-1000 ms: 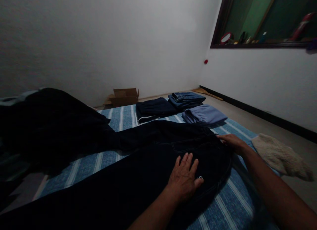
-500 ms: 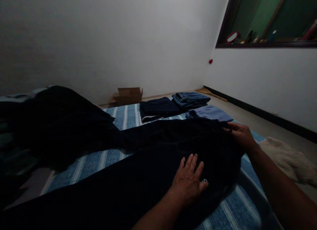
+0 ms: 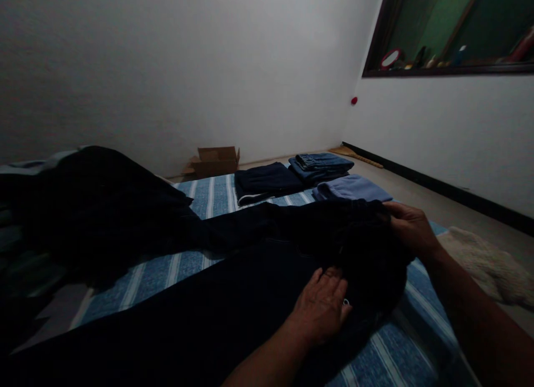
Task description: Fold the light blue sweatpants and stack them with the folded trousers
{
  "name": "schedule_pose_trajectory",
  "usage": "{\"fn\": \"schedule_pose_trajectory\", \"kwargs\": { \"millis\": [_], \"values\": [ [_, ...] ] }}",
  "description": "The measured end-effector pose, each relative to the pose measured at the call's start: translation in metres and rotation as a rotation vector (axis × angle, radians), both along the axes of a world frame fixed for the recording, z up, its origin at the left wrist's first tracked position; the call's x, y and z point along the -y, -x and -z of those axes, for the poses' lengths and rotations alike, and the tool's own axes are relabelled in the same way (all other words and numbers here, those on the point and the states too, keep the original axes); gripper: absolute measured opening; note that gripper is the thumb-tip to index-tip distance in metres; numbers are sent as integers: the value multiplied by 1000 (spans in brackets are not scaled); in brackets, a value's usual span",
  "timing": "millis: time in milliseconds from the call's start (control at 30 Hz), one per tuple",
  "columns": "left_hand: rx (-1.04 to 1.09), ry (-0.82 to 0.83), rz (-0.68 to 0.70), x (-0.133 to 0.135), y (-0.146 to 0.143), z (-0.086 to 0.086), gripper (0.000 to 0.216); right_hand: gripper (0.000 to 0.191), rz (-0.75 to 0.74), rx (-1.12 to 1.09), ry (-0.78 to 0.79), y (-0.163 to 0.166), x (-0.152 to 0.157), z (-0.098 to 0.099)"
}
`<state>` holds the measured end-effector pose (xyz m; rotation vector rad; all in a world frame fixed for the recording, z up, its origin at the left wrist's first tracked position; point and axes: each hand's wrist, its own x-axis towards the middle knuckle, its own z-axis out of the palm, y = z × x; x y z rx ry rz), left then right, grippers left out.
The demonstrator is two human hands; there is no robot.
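Observation:
A pair of dark jeans (image 3: 233,287) lies spread across a blue striped mat (image 3: 187,264), waist to the right. My left hand (image 3: 323,306) rests on the jeans near the waistband, its fingers curled onto the cloth. My right hand (image 3: 411,226) grips the far side of the waistband and holds it raised and folded over towards the middle. One leg (image 3: 242,226) runs left towards a dark heap.
Folded dark trousers (image 3: 265,181), folded blue jeans (image 3: 321,164) and a folded light blue garment (image 3: 352,188) lie at the mat's far end. A cardboard box (image 3: 217,160) stands by the wall. A dark clothes heap (image 3: 92,209) is at the left, a pale fluffy cloth (image 3: 486,264) at the right.
My right hand has lifted the waistband's far side and drawn it over towards my left hand. My left hand's fingers have curled from flat onto the cloth.

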<state>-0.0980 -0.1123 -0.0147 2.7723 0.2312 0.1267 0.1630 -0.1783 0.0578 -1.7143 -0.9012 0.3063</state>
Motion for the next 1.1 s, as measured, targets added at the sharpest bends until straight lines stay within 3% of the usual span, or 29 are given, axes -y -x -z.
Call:
{"fn": "schedule_pose_trajectory", "kwargs": {
  "millis": [133, 267, 533, 667, 767, 867, 967, 1100],
  "values": [
    [-27, 17, 8, -1, -1, 0, 53, 17, 110, -99, 248, -16, -13, 22],
    [-52, 37, 31, -2, -1, -1, 55, 14, 65, -200, 346, -25, -9, 46],
    [-51, 45, 31, -4, -6, 4, 54, 34, -51, -306, 394, -23, 0, 40],
    [-50, 43, 29, -5, -10, -10, 47, 25, -78, -286, 434, -15, -9, 43],
    [-62, 31, 65, -10, -20, -26, 27, 22, -44, -235, 434, -13, -13, 47],
    [-11, -35, -39, -17, -36, -33, 18, 22, -1, -181, 433, -15, -11, 49],
    [97, -89, -217, -21, -52, -24, 21, 24, 25, -114, 409, -18, -9, 49],
    [34, -75, -229, -19, -62, 0, 44, 22, 23, -23, 376, -19, -8, 50]
  ]
}}
